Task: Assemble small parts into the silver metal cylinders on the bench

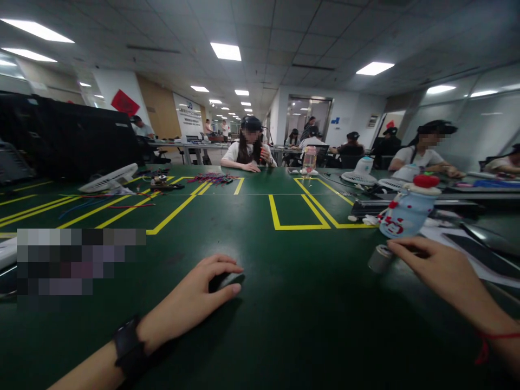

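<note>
My left hand (195, 298), with a black watch on its wrist, rests on the green table with fingers curled round a dark, grey-edged object (231, 280). Most of that object is hidden under the palm, so its kind does not show. Further right, my right hand (441, 265) has its fingers pinched together at the top rim of a small grey metal cylinder (381, 259), which is slightly tilted and blurred. Just behind the cylinder stands a light blue bottle (410, 208) with a red and white top.
Yellow tape lines (303, 227) mark the green table (284, 314). A white fan (109, 179), coloured wires (213, 178) and a pink bottle (309, 160) lie or stand further back. Black metal rails (390, 208) are at right. A person (249, 146) sits opposite.
</note>
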Demonstrator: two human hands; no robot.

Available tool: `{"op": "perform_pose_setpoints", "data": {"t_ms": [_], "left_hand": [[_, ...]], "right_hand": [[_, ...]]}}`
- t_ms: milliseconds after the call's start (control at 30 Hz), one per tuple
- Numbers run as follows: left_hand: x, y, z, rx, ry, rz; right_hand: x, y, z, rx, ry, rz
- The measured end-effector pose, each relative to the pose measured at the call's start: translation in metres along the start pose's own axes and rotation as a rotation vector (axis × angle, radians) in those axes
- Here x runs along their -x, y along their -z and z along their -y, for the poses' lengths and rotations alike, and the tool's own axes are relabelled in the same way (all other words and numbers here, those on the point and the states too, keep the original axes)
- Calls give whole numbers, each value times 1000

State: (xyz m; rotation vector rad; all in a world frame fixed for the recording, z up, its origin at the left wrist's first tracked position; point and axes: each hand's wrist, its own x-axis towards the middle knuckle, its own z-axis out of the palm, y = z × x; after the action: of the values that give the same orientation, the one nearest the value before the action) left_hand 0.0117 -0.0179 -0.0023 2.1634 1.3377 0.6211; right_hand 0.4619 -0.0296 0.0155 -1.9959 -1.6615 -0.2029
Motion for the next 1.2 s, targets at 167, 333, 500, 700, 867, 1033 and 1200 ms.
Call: {"op": "perform_pose_setpoints", "data": {"t_ms": [167, 333, 500, 700, 867, 1033, 1200], "left_hand": [[1, 1, 0, 0, 1, 12], [1, 0, 1, 4, 6, -1], [2, -2, 1, -2, -6, -23], [-3, 5, -5, 19, 43, -20], [-21, -1, -30, 55, 77, -129], [-45, -15, -57, 43, -131, -211], [-50, -16, -58, 97, -114, -266]], "right_hand": [[-4, -6, -2, -36, 73, 37], [-5, -14, -17, -179, 13, 142], [0, -18, 38, -215, 94, 177], [14, -43, 165, -512, 489, 275], [30, -74, 197, -643, 503, 378], [36, -84, 187, -774, 371, 453], [35, -81, 188, -755, 382, 427]]}}
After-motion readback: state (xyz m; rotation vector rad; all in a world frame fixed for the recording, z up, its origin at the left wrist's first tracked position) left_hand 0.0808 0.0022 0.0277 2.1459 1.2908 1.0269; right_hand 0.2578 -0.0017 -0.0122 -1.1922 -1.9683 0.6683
